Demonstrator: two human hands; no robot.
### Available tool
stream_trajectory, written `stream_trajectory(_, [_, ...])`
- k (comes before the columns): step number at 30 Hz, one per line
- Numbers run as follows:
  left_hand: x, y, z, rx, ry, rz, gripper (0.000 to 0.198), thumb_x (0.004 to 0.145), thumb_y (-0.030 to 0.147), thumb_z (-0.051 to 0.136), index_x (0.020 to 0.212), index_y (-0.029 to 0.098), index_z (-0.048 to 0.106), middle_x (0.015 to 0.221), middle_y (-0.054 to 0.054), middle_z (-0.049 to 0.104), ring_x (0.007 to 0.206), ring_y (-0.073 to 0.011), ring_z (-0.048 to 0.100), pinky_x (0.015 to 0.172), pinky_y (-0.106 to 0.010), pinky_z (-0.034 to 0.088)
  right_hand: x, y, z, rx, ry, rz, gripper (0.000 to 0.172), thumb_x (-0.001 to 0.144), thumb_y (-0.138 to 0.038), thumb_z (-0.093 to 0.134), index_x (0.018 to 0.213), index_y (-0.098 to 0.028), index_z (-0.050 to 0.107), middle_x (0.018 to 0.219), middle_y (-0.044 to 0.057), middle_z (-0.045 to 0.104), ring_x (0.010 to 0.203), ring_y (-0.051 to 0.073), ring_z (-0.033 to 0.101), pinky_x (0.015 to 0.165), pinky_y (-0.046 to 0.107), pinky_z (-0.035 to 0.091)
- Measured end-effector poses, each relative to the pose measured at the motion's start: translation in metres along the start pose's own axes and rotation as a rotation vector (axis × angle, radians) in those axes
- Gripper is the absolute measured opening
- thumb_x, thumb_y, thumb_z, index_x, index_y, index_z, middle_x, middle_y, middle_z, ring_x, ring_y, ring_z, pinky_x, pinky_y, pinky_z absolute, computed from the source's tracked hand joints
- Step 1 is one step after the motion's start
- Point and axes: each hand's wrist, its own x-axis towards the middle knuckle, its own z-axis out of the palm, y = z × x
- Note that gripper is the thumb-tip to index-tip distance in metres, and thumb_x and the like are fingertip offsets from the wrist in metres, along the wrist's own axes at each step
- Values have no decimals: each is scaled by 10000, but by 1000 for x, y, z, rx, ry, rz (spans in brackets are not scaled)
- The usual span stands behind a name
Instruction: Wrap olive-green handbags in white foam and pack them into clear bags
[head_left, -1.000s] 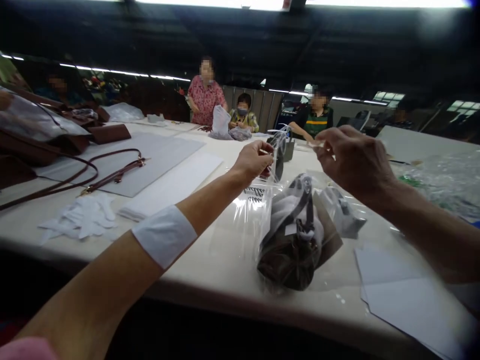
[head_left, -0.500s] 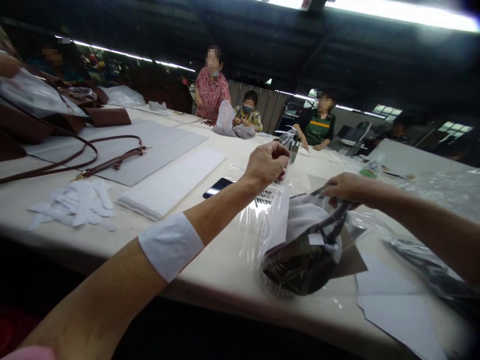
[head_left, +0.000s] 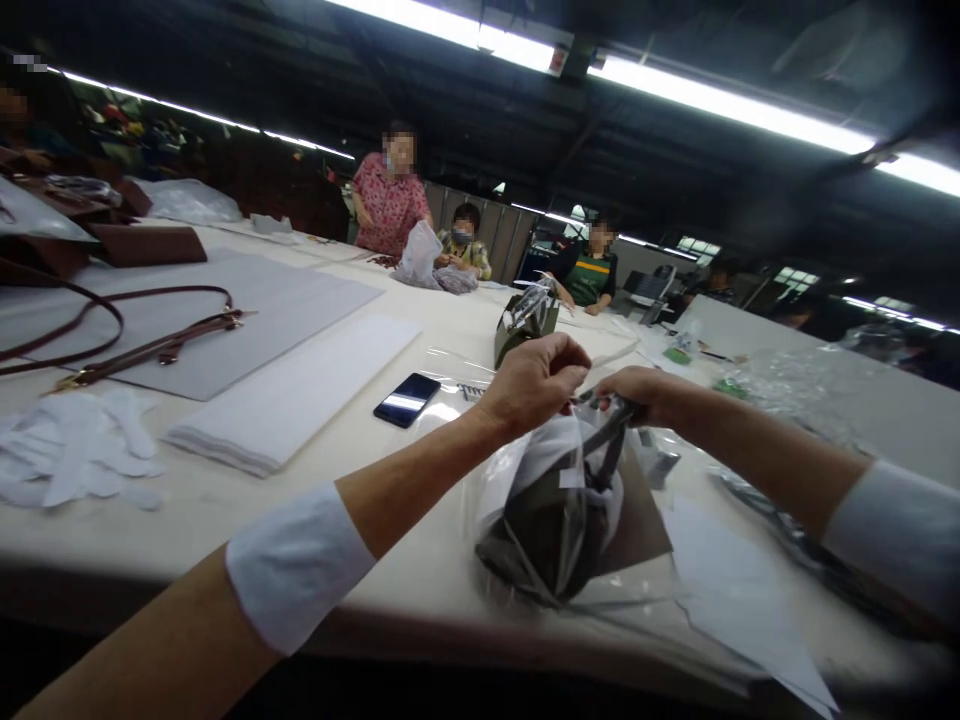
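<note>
Showing dark green through clear film point(head_left: 489, 492), the bag point(head_left: 517, 545) bears 1 white tag point(head_left: 571, 478); left grip point(head_left: 529, 385) pinches film, right grip point(head_left: 639, 393) clasps handle point(head_left: 606, 430).

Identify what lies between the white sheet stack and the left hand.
In the head view, a smartphone and, nearer the left hand, clear printed plastic.

We log handbag point(head_left: 525, 540) inside plastic bag point(head_left: 489, 490) on table point(head_left: 187, 530). From it: second handbag point(head_left: 514, 335) at 12 o'clock, smartphone point(head_left: 407, 400) at 10, plastic pile point(head_left: 795, 390) at 2, paper sheets point(head_left: 739, 590) between 3 and 4. Folded stack point(head_left: 300, 395) at smartphone's 9; straps point(head_left: 169, 346) farther, partly on flat board point(head_left: 300, 300).
</note>
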Motion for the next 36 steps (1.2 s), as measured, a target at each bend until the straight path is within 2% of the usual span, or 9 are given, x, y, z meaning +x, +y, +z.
stream_trajectory(6, [1, 4, -14, 34, 186, -31, 80, 747, 66, 499, 757, 144, 514, 592, 45, 507, 458, -59, 512, 404, -153, 440, -31, 7, -26, -101, -8, -199, 279, 780, -362, 553, 926, -136, 627, 761, 92, 638, 521, 153, 564, 394, 218, 405])
stream_trajectory(9, [3, 7, -23, 56, 212, -29, 72, 739, 70, 507, 749, 141, 516, 580, 37, 518, 451, -70, 516, 402, -169, 453, -54, 27, -64, -474, 316, -461, 557, 792, -565, 468, 1214, -204, 513, 1116, 137, 579, 902, 290, 590, 666, 380, 500])
stream_trajectory(12, [6, 8, -28, 57, 233, -50, 66, 735, 77, 510, 750, 142, 513, 579, 36, 520, 433, -76, 513, 399, -192, 470, -68, 61, -94, -752, 536, -423, 895, 694, -684, 497, 1385, -158, 282, 1288, 198, 442, 1141, 426, 416, 898, 560, 347])
stream_trajectory(14, [8, 9, -29, 66, 231, -81, 61, 735, 86, 514, 752, 144, 515, 597, 37, 525, 424, -70, 509, 398, -192, 471, -73, 85, -100, -633, 334, -276, 1066, 638, -673, 571, 1425, -142, 89, 1191, 215, 526, 1035, 404, 517, 848, 534, 406])
stream_trajectory(17, [9, 10, -28, 90, 202, -119, 42, 740, 105, 517, 749, 146, 520, 600, 36, 525, 417, -73, 513, 383, -191, 465, -76, 111, -89, -201, -18, -167, 997, 722, -634, 503, 1414, -214, -78, 1025, 135, 635, 827, 277, 629, 669, 393, 517])
stream_trajectory(22, [9, 16, -16, 120, 152, -154, 46, 739, 96, 513, 721, 139, 519, 564, 32, 519, 403, -91, 520, 347, -195, 446, -68, 130, -59, -180, 35, -281, 756, 773, -534, 477, 1398, -192, 225, 741, 69, 645, 589, 181, 586, 467, 256, 453])
stream_trajectory(27, [32, 36, 21, 63, 63, -179, 109, 749, 33, 479, 697, 127, 493, 478, 47, 481, 381, -88, 508, 374, -207, 464, -53, 117, -86, 8, 187, -455, 497, 803, -397, 454, 1210, -117, 506, 475, -47, 419, 386, 62, 340, 388, 194, 267])
stream_trajectory(32, [89, 51, 90, -83, -31, -173, 119, 771, 28, 461, 712, 132, 463, 501, 42, 480, 412, -91, 532, 456, -267, 513, -44, 85, -183, -121, 631, -450, 400, 798, -356, 475, 1077, -106, 613, 552, -2, 524, 404, 30, 364, 436, 218, 268])
stream_trajectory(36, [140, 40, 147, -205, -58, -184, 92, 783, 46, 445, 750, 132, 452, 562, 27, 484, 440, -93, 543, 534, -334, 536, -26, 81, -263, -343, 877, -186, 393, 786, -329, 467, 1059, -97, 631, 632, 52, 625, 476, 37, 473, 528, 270, 312])
